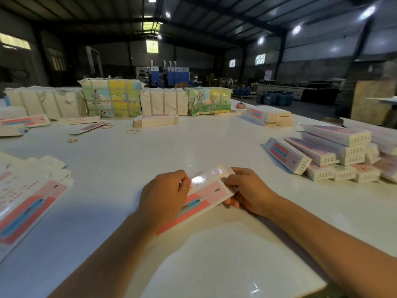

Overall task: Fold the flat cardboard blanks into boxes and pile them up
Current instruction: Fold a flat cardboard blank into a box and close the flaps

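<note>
Near the front edge of the white bench point(150, 151) we've got one blank point(202, 196) between both hands, lying at a slant, pink and blue print facing up with glare on its far end. Our left hand point(164, 194) sits over the middle of it, fingers curled down on the card, so that grip is grasping the blank. Our right hand point(247, 190) pinches the far end, thumb on top and fingertips point(232, 204) peeking out under the edge, so that one is grasping it too.

Off to our right sits the pile of boxes point(335, 153), already folded, stacked a few high and a bit messy, with one box point(286, 155) leaning against the pile's near side. On our left lies a stack of flat blanks point(28, 203), fanned out at the bench edge. Further back, more flat stacks point(155, 121) lie around, plus a few rubber bands point(132, 132) loose on the surface. Along the far side stand wrapped bundles point(111, 97), some plain, some with colourful cartoon print. Behind all that it's a dim warehouse with machines, too blurry to make out.
</note>
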The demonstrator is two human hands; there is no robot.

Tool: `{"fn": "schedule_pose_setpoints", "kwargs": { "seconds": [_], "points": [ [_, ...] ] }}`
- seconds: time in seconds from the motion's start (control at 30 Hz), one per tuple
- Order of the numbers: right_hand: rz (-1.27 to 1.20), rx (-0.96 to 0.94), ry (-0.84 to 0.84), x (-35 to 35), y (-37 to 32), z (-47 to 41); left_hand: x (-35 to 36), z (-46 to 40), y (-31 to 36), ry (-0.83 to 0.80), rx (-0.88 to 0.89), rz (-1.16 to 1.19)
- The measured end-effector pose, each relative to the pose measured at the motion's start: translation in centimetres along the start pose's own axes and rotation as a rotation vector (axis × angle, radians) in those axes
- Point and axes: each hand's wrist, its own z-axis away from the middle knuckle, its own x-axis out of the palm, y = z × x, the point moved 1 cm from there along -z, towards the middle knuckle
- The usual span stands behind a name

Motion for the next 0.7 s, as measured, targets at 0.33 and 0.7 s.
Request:
{"fn": "schedule_pose_setpoints", "kwargs": {
  "seconds": [0.33, 0.7],
  "points": [
    [-0.033, -0.08, 0.233, -0.4, 0.1, -0.4, 0.8, -0.7, 1.3, -0.062, 0.06, -0.313],
    [0.469, -0.468, 0.388, 1.1, 0.1, 0.6, -0.8, -0.8, 2.0, -0.065, -0.116, -0.166]
  ]
}}
